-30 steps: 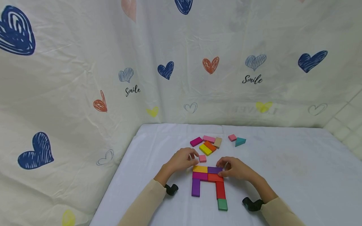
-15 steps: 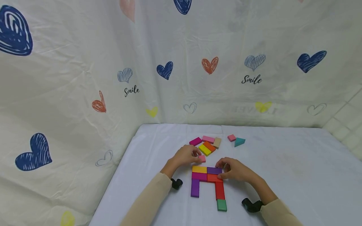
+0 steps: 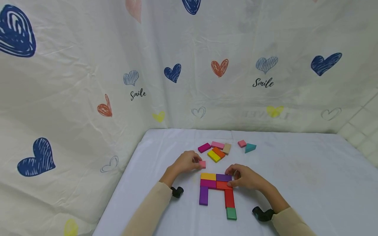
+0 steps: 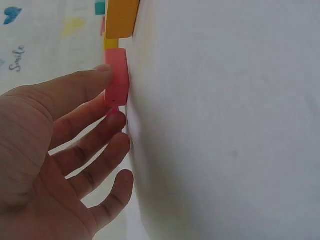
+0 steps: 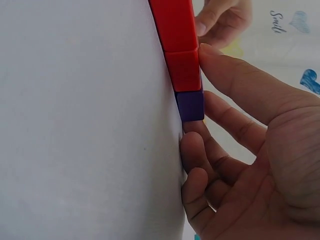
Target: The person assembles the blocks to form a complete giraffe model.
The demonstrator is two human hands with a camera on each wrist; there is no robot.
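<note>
A pink block (image 3: 202, 165) sits pinched in the left hand (image 3: 186, 161), while the right hand (image 3: 245, 176) grips the farther purple block (image 3: 222, 178).

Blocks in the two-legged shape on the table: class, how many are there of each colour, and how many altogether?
Orange-yellow block: 1
Purple blocks: 2
Magenta block: 1
Red blocks: 2
Green block: 1
Total: 7

Glossy red block (image 5: 183, 71), matt cloth (image 5: 90, 125)
</note>
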